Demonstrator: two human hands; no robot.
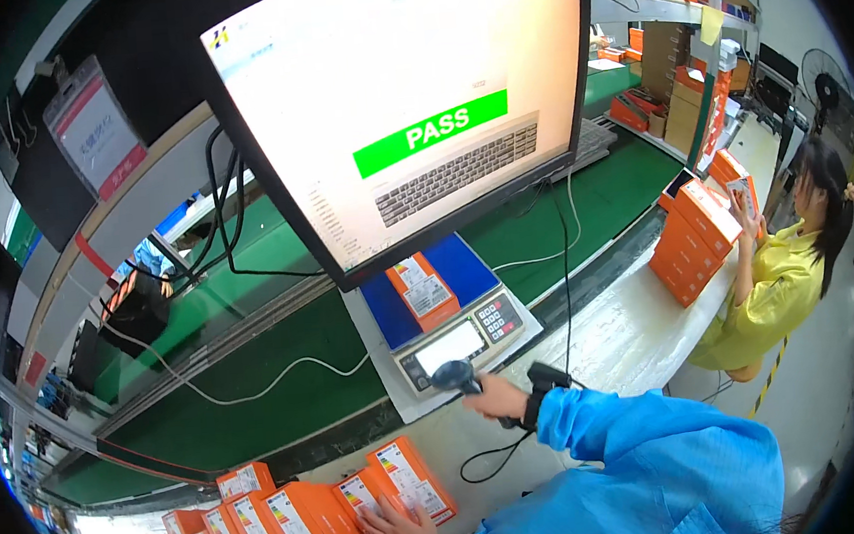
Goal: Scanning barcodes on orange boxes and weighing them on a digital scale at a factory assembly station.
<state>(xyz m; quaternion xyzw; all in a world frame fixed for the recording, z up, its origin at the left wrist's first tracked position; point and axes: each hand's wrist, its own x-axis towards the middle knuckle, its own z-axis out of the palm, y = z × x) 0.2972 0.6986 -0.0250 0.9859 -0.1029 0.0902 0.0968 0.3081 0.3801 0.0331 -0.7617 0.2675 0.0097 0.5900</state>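
Blue sleeve [661, 439] of mine is hogging the near right of the head view, so bear with me. Progress-wise: one orange box [424, 292] is sitting on the scale [496, 320], just beyond the scanner [454, 375], and the monitor [430, 56] is showing a green banner [432, 134], so I'm guessing that one's checking out okay. A row of orange boxes [307, 527] is standing at near left; which ones are done and which are waiting, I can't tell. Fingers: my right hand [498, 402] is clamping that dark scanner, fingers wrapped around it. My left hand [400, 532] is resting on a labelled box [352, 489] near the row's right end, fingers slightly apart, touching it but not closing around it, afaict.
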